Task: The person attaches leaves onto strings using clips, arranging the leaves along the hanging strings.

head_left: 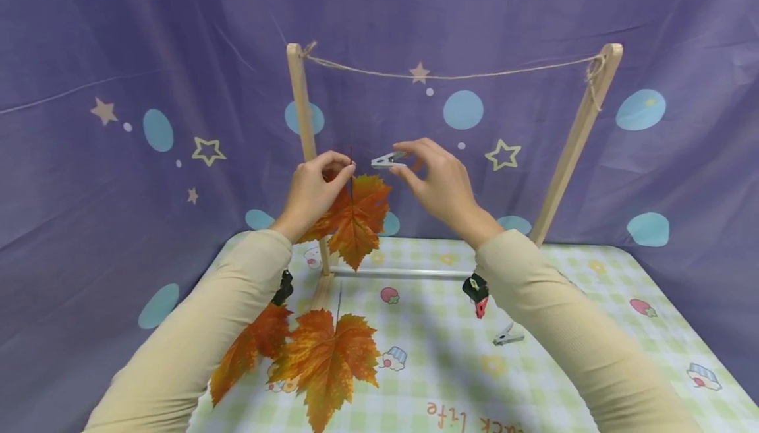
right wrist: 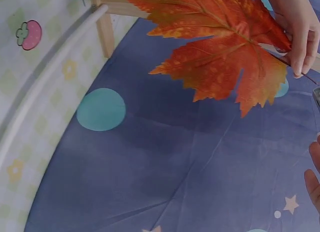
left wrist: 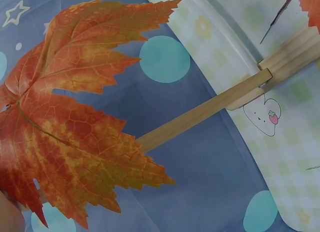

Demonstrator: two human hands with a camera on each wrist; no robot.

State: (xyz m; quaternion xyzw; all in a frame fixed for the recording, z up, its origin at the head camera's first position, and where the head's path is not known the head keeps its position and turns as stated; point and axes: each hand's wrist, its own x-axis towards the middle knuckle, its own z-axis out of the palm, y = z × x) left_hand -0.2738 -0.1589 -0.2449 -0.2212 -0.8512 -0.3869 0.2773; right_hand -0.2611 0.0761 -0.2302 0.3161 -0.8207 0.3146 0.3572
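Observation:
In the head view my left hand (head_left: 315,186) pinches the thin stem of an orange maple leaf (head_left: 358,215), which hangs down below the fingers. The same leaf (left wrist: 75,122) fills the left side of the left wrist view. Just to the right, my right hand (head_left: 439,179) holds a grey clothespin (head_left: 388,160) between thumb and fingers, its nose toward the leaf stem but apart from it. Only a few fingertips (right wrist: 314,179) of the right hand show in the right wrist view. Above both hands a twine line (head_left: 462,77) runs slack between two wooden posts (head_left: 572,149).
Two more maple leaves, one in front (head_left: 332,360) and one partly under the left sleeve (head_left: 255,347), lie on the checked tablecloth (head_left: 427,341). A grey clothespin (head_left: 508,335) and a red one (head_left: 481,307) beside dark clips (head_left: 474,286) lie at the right. A white rod (head_left: 409,273) joins the frame's base.

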